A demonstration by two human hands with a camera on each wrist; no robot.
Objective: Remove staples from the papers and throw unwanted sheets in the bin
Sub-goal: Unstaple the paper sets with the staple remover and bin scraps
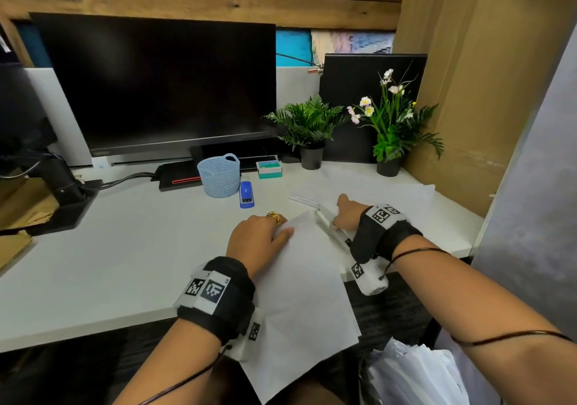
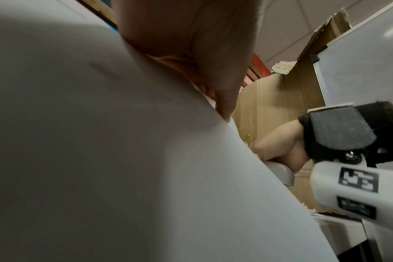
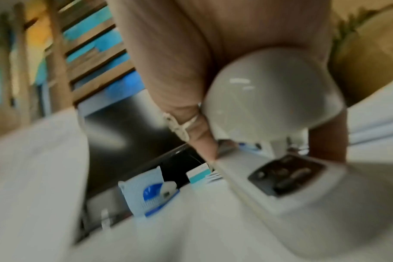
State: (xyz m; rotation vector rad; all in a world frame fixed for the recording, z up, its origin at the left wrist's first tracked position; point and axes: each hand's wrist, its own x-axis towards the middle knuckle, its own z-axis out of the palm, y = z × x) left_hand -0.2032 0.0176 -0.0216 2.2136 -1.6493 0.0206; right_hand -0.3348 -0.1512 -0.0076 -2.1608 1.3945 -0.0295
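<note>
A white sheet (image 1: 299,295) hangs from the desk edge toward my lap. My left hand (image 1: 282,225) pinches its top corner, thumb on top; in the left wrist view the sheet (image 2: 101,159) fills the frame under my thumb (image 2: 213,70). Just to the right, my right hand (image 1: 345,214) grips a white staple remover (image 1: 324,221), whose tip lies near the sheet's upper edge. Its rounded end (image 3: 274,92) sits in my palm. More white papers (image 1: 374,192) lie on the desk beyond my right hand. A bin of discarded sheets (image 1: 415,373) stands below at the right.
A blue stapler (image 1: 246,194), a pale blue mesh basket (image 1: 220,175) and a staples box (image 1: 269,169) sit before the dark monitor (image 1: 156,86). Two potted plants (image 1: 312,130) (image 1: 390,130) stand at the back right beside a cardboard wall (image 1: 468,92).
</note>
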